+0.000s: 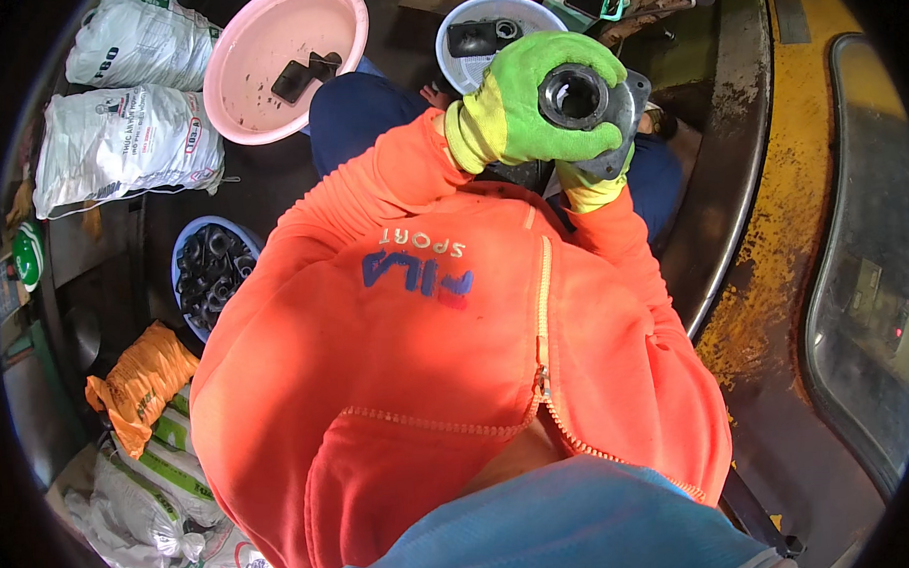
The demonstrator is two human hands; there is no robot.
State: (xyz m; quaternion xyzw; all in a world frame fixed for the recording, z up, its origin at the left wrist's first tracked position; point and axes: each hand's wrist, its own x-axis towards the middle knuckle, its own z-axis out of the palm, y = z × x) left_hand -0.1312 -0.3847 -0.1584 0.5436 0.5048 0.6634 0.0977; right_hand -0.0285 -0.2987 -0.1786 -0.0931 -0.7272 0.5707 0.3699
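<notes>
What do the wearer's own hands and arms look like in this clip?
The left hand wears a bright green glove with a yellow-green cuff. The right hand, mostly hidden, shows similar green and yellow-green glove fabric. Both arms are in long, loose, bright orange sleeves. I see no cables or markings on the visible gloves or sleeves.

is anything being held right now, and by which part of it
A black flanged part: the left hand grips around its round collar. The right hand is mostly hidden beneath it, so its hold can't be told.
</notes>
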